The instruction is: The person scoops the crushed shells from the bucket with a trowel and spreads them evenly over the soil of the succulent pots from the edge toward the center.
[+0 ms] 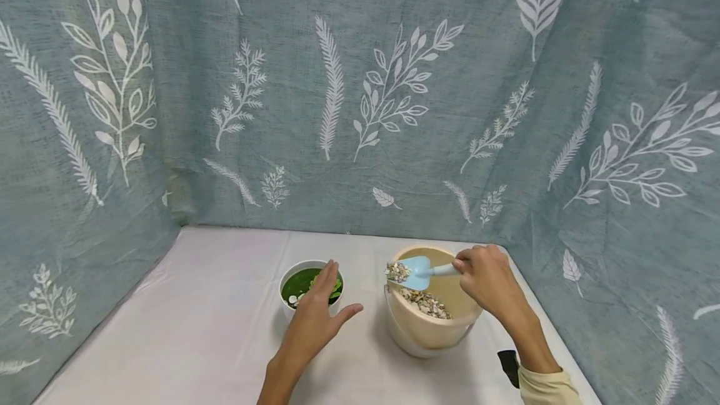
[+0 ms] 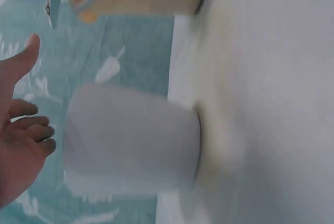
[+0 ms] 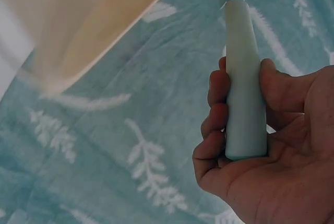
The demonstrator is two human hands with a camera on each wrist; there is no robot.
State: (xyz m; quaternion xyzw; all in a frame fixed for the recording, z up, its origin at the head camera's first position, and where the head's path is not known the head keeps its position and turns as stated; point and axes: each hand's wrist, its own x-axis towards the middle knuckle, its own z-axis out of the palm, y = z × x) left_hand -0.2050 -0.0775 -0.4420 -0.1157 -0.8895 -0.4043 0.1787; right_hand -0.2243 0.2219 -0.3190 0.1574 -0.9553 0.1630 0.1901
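Observation:
My right hand (image 1: pixel 488 277) grips the handle (image 3: pixel 245 83) of a light blue trowel (image 1: pixel 417 272). Small mixed pebbles (image 1: pixel 398 272) lie on its blade, which is held over the left rim of a cream bucket (image 1: pixel 416 337). More pebbles (image 1: pixel 425 304) cover the bucket's bottom. My left hand (image 1: pixel 315 314), fingers straight and thumb spread, is above the near side of a white pot (image 2: pixel 130 140). Dark green water (image 1: pixel 298 281) fills the pot, with green leaves (image 1: pixel 336 289) and a few white pieces (image 1: pixel 294 299) in it. The hand hides part of the pot.
Both containers stand on a white-covered table (image 1: pixel 214 305), the pot to the left of the bucket. A thin handle (image 1: pixel 396 324) hangs down the bucket's side. Blue-green curtains (image 1: pixel 349 111) with white leaf prints enclose the back and sides.

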